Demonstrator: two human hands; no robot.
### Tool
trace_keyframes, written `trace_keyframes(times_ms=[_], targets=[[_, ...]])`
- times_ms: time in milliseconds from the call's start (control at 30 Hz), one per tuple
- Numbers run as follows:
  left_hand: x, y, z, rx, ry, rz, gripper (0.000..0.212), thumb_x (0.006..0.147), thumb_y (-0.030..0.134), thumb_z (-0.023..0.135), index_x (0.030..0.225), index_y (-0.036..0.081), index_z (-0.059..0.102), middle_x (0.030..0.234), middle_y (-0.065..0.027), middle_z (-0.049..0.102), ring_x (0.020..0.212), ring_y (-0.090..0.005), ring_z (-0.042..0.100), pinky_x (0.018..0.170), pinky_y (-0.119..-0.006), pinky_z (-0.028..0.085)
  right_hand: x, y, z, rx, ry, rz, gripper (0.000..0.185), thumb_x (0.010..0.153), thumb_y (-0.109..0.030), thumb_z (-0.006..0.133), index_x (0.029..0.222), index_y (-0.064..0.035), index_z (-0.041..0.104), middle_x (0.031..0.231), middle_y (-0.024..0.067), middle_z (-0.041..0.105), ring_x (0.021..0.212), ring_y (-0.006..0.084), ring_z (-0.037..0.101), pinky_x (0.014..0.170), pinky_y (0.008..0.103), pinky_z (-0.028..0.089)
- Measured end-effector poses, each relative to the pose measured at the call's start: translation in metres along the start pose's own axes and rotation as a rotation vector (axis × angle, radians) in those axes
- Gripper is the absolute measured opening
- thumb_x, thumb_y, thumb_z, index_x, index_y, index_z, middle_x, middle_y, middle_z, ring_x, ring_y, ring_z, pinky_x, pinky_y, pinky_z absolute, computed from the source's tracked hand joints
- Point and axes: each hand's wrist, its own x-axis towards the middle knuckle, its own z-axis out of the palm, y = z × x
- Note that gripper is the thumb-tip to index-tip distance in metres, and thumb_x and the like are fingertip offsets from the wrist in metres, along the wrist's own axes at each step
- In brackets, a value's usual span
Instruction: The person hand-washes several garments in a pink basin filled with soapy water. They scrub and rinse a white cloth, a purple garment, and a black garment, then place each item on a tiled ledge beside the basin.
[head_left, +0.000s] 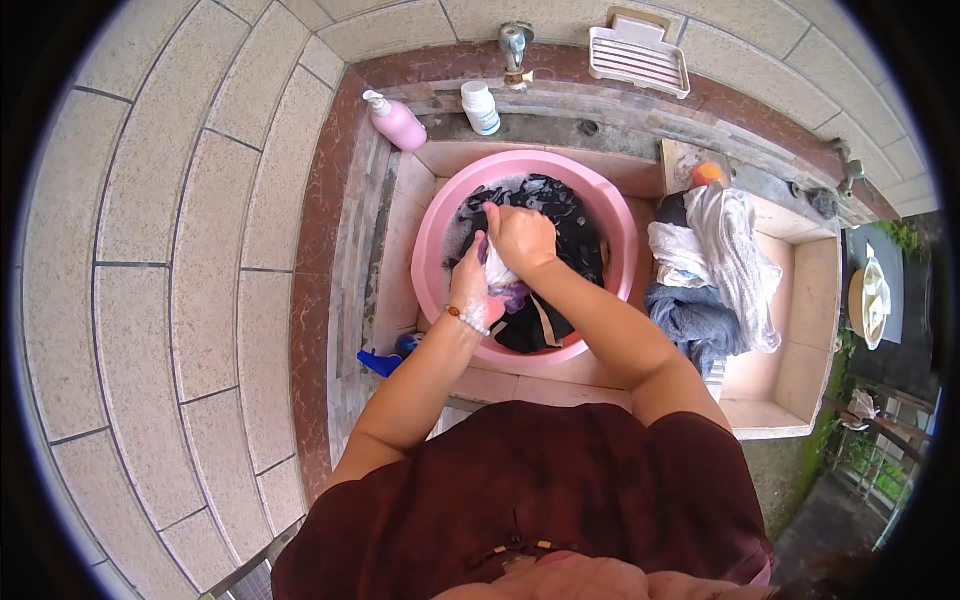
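Observation:
A round pink plastic basin (429, 255) stands in a tiled sink and holds sudsy water with dark wet clothes (559, 199) in it. Above the basin, my left hand (469, 281), wet and foamy, grips a white and purple cloth (496, 266). My right hand (525, 238) is closed in a fist on the same cloth, close against the left. Part of the cloth is hidden between the two hands. Below them, black fabric with a beige strip (546, 321) rests against the basin's near side. A beaded bracelet (472, 322) circles my left wrist.
White and grey-blue laundry (694, 315) lies over the divider of a second sink basin (806, 315). Behind stand a pink pump bottle (401, 126), a white bottle (481, 109), a tap (514, 49) and a soap rack (637, 60). Something blue (380, 364) sits at the left edge.

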Motion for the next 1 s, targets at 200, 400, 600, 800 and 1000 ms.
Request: trace_keyframes(times_ms=[200, 400, 600, 800, 1000], targets=[[0.007, 0.001, -0.018, -0.074, -0.294, 0.001, 0.039, 0.1, 0.052, 0.045, 0.098, 0.018, 0.063, 0.078, 0.0032, 0.064, 0.065, -0.0145, 0.059, 0.047, -0.031, 0.038, -0.043, -0.015, 0.003, 0.103, -0.082, -0.198, 0.038, 0.094, -0.035, 0.052, 0.075, -0.0073, 0.069, 0.074, 0.0209, 0.067, 0.071, 0.0358, 0.069, 0.061, 0.046, 0.055], [-0.022, 0.016, 0.016, -0.059, -0.342, -0.149, 0.058, 0.096, 0.064, 0.045, 0.117, 0.013, 0.06, 0.096, -0.0013, 0.067, 0.067, -0.0124, 0.061, 0.041, -0.022, 0.033, 0.011, 0.05, 0.023, 1.073, -0.398, 0.59, 0.054, 0.098, -0.049, 0.053, 0.087, 0.0024, 0.064, 0.088, 0.0187, 0.07, 0.08, 0.0312, 0.068, 0.077, 0.0444, 0.054], [-0.016, 0.018, -0.006, 0.139, -0.276, -0.076, 0.042, 0.1, 0.047, 0.054, 0.118, 0.01, 0.06, 0.095, -0.0008, 0.067, 0.07, -0.0096, 0.06, 0.047, -0.021, 0.036, 0.007, 0.039, -0.008, 1.475, -0.469, 0.807, 0.05, 0.099, -0.046, 0.055, 0.095, 0.003, 0.063, 0.089, 0.016, 0.069, 0.076, 0.0297, 0.068, 0.073, 0.0441, 0.056], [0.051, 0.003, -0.081, -0.195, -0.578, 0.036, 0.043, 0.095, 0.055, 0.057, 0.087, 0.014, 0.064, 0.077, -0.0006, 0.062, 0.065, -0.0142, 0.058, 0.054, -0.028, 0.045, -0.055, -0.027, -0.012, 0.215, -0.069, -0.241, 0.053, 0.097, -0.043, 0.053, 0.064, -0.0033, 0.066, 0.065, 0.0206, 0.065, 0.06, 0.0345, 0.067, 0.058, 0.0434, 0.055], [0.003, -0.016, -0.003, 0.073, -0.213, 0.189, 0.048, 0.102, 0.054, 0.044, 0.076, 0.015, 0.055, 0.076, -0.0033, 0.059, 0.066, -0.0166, 0.059, 0.066, -0.032, 0.05, -0.033, -0.002, 0.001, 0.104, 0.087, -0.146, 0.044, 0.095, -0.039, 0.056, 0.063, -0.0094, 0.066, 0.062, 0.0163, 0.064, 0.056, 0.0358, 0.064, 0.052, 0.0457, 0.052]])
